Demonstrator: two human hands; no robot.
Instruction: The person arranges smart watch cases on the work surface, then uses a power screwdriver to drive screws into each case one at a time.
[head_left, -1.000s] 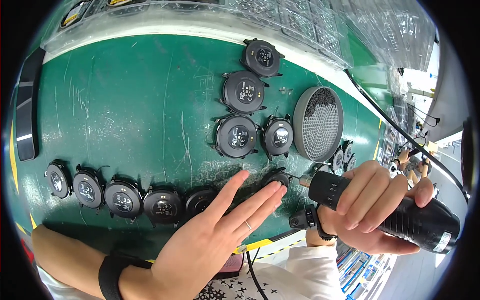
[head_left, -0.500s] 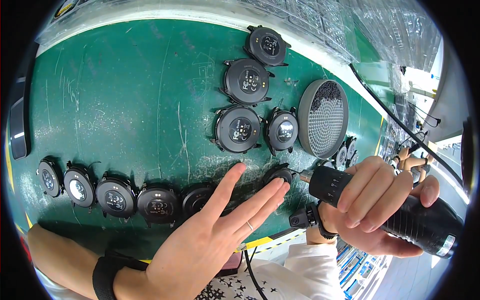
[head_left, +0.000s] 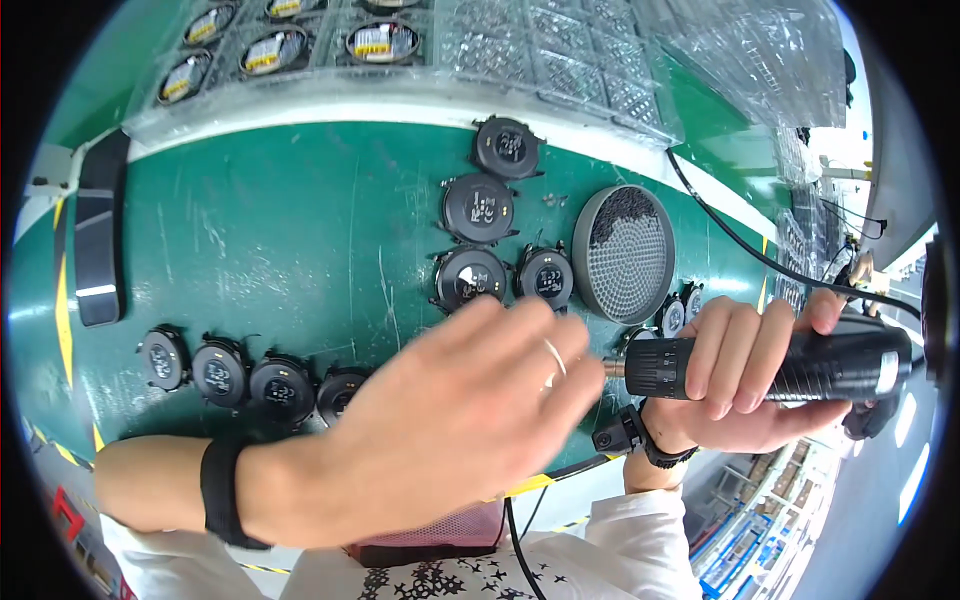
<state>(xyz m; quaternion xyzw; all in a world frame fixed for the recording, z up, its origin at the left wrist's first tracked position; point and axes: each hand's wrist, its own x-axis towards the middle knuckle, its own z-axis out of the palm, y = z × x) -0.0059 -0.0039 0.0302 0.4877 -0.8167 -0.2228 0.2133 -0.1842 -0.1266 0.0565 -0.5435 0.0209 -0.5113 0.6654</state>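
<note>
Over the table (head_left: 270, 230), your right hand (head_left: 735, 375) wraps the driver (head_left: 815, 365), likely heavy, best held by its middle; your left hand (head_left: 460, 410) curls, holding I can't tell what.

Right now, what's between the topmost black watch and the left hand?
In the head view, three more black watch cases lie there: one higher up, then two side by side nearest the left hand.
</note>
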